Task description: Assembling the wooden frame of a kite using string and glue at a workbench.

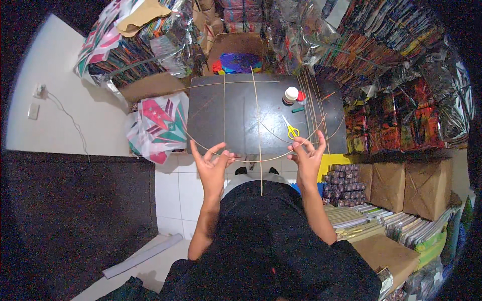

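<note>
Both hands raised over a dark surface (236, 108), working a frame of thin bamboo sticks (258, 125). Left hand (212, 168) half open, fingers (195, 150) spread, thumb and forefinger pinching the bowed stick at its left end. Right hand (306, 160) pinching the same curved stick at its right end, remaining fingers lifted. Long upright stick crossing between the two hands, running down toward the lap. Just beyond the right fingers: yellow-handled scissors (291, 130), farther off a white-capped glue bottle (290, 94) and loose spare sticks (314, 100). Beyond the far edge, an open cardboard box (236, 47) holding bright folded paper. Right of the right hand, a stack of small spools (344, 185) and brown-wrapped parcels (411, 185); left of the left hand, plastic-bagged printed kites (158, 128).
</note>
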A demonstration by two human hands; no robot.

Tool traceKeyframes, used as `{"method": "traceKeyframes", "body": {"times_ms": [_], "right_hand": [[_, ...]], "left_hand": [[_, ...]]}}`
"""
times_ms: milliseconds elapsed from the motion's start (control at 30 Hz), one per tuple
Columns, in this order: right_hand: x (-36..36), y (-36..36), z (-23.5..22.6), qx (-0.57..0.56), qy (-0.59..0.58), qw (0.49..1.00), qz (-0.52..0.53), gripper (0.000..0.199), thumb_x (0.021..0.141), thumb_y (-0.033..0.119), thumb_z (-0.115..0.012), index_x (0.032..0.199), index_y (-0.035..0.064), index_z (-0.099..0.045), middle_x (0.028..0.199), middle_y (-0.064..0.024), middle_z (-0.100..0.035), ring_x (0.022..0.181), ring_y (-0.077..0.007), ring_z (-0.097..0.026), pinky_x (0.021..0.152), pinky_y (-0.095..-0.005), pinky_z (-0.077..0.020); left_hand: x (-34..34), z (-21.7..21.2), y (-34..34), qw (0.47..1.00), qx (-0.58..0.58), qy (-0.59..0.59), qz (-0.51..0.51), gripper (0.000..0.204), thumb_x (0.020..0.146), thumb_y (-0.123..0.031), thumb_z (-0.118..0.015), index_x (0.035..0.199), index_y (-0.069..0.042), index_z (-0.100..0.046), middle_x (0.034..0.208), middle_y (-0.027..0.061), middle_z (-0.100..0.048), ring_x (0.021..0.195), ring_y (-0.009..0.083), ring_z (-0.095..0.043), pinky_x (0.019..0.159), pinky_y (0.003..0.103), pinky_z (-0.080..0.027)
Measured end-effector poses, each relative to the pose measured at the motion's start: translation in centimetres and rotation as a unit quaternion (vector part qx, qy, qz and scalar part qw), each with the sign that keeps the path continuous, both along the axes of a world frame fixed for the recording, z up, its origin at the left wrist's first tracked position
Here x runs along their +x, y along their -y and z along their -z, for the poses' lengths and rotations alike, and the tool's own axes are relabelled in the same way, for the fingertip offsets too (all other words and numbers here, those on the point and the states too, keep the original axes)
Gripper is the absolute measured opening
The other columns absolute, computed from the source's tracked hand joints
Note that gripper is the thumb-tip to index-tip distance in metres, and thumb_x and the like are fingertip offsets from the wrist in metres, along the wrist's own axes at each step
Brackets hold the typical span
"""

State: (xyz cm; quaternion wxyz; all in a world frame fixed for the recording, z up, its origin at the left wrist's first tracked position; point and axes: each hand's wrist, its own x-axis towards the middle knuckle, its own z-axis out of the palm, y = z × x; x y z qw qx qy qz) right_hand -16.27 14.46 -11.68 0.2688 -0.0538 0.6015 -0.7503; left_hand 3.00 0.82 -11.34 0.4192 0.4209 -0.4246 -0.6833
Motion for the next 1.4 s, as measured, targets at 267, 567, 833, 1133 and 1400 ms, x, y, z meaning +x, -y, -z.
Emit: {"method": "traceKeyframes", "body": {"times_ms": [267, 567, 833, 1133, 1400], "right_hand": [[-2.8, -0.8, 0.9, 0.007, 0.007, 1.0, -0.012, 0.083, 0.094, 0.003, -0.067, 0.158, 0.0136, -0.015, 0.117, -0.0158, -0.065, 0.084, -0.0211, -0.07, 0.064, -0.0305, -0.0588], [-4.1, -1.0, 1.8, 0.011, -0.044, 0.999, -0.014, 0.066, 0.099, 0.01, -0.061, 0.156, 0.012, -0.028, 0.106, -0.0104, -0.071, 0.076, -0.0154, -0.07, 0.05, -0.0212, -0.049], [-4.9, -0.5, -0.7, 0.103, -0.154, 0.976, -0.113, 0.059, 0.099, 0.006, -0.058, 0.155, 0.0127, -0.041, 0.094, -0.0081, -0.071, 0.067, -0.0128, -0.067, 0.052, -0.0225, -0.0486], [-5.8, 0.6, -0.7, 0.054, -0.198, 0.96, -0.193, 0.055, 0.097, 0.001, -0.056, 0.151, 0.0125, -0.049, 0.09, -0.0067, -0.067, 0.069, -0.0101, -0.063, 0.06, -0.0251, -0.054], [-5.6, 1.1, -1.8, 0.079, -0.23, 0.943, -0.227, 0.056, 0.095, -0.001, -0.056, 0.148, 0.0157, -0.054, 0.09, -0.0058, -0.066, 0.068, -0.0091, -0.062, 0.061, -0.0251, -0.0537]], "left_hand": [[1.2, 0.6, 3.0, 0.997, 0.038, 0.017, -0.058, 0.068, 0.101, -0.008, -0.061, 0.157, -0.003, -0.023, 0.107, 0.0169, -0.069, 0.077, 0.0211, -0.071, 0.065, 0.032, -0.063], [2.0, 0.5, 4.1, 0.997, -0.002, 0.075, -0.002, 0.07, 0.1, -0.003, -0.055, 0.161, -0.007, -0.021, 0.105, 0.0193, -0.071, 0.069, 0.0202, -0.072, 0.06, 0.029, -0.061], [2.0, -1.2, 5.0, 0.977, -0.088, 0.175, 0.089, 0.063, 0.1, -0.003, -0.053, 0.159, -0.021, -0.036, 0.102, 0.0163, -0.071, 0.065, 0.0145, -0.07, 0.053, 0.025, -0.057], [1.3, -4.0, 5.7, 0.949, -0.141, 0.241, 0.146, 0.056, 0.101, -0.006, -0.052, 0.152, -0.028, -0.048, 0.1, 0.0109, -0.072, 0.062, 0.011, -0.067, 0.048, 0.022, -0.051], [1.1, -4.9, 5.8, 0.936, -0.166, 0.264, 0.164, 0.055, 0.099, -0.005, -0.054, 0.15, -0.027, -0.052, 0.097, 0.0087, -0.072, 0.06, 0.0097, -0.066, 0.047, 0.023, -0.049]]}}
